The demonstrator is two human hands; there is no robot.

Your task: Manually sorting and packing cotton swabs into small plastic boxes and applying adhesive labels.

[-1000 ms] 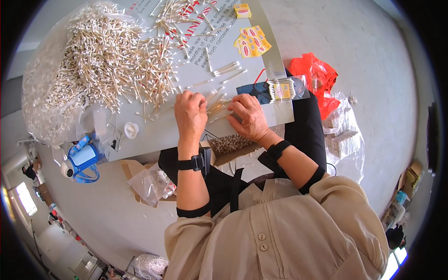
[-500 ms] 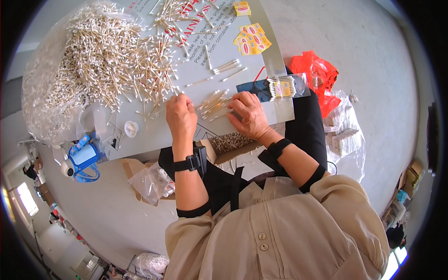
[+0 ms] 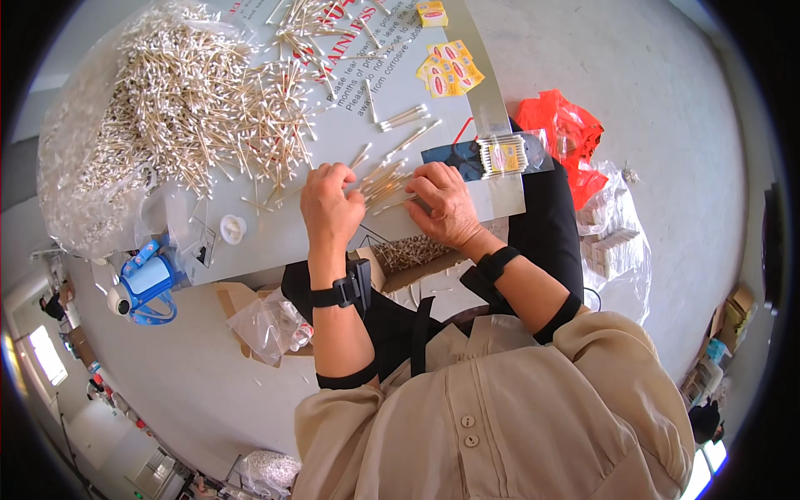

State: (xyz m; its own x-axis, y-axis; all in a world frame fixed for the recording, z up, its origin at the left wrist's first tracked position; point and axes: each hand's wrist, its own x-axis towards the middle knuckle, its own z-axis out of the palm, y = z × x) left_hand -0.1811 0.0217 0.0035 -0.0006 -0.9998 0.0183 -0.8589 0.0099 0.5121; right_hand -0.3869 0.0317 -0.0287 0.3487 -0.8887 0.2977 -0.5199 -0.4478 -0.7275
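Observation:
My left hand point(image 3: 332, 207) is closed at the table's near edge, its fingertips pinched by a cotton swab point(image 3: 362, 155) that slants up and away. My right hand point(image 3: 443, 204) is curled over the right ends of a small bundle of cotton swabs point(image 3: 382, 185); its fingers partly hide those ends. Beyond the hands lie a few loose swabs point(image 3: 403, 117). At the left, a big heap of cotton swabs point(image 3: 179, 92) spills from a clear plastic bag point(image 3: 71, 192). Right of my right hand, a row of swabs with a yellow card point(image 3: 503, 156) lies on a clear-and-blue packet point(image 3: 454, 158).
Yellow cards point(image 3: 451, 70) lie at the table's far right. A white round lid point(image 3: 233, 229) and a blue bottle point(image 3: 148, 279) are at the left edge. An open carton of swabs point(image 3: 408, 258) stands below the near edge. A red plastic bag point(image 3: 562, 125) is at the right.
My left hand has shifted slightly right, its thumb now nearer the bundle. The loose swabs just beyond the hands have changed position, and one now slants at the left fingertips. My right hand stays put.

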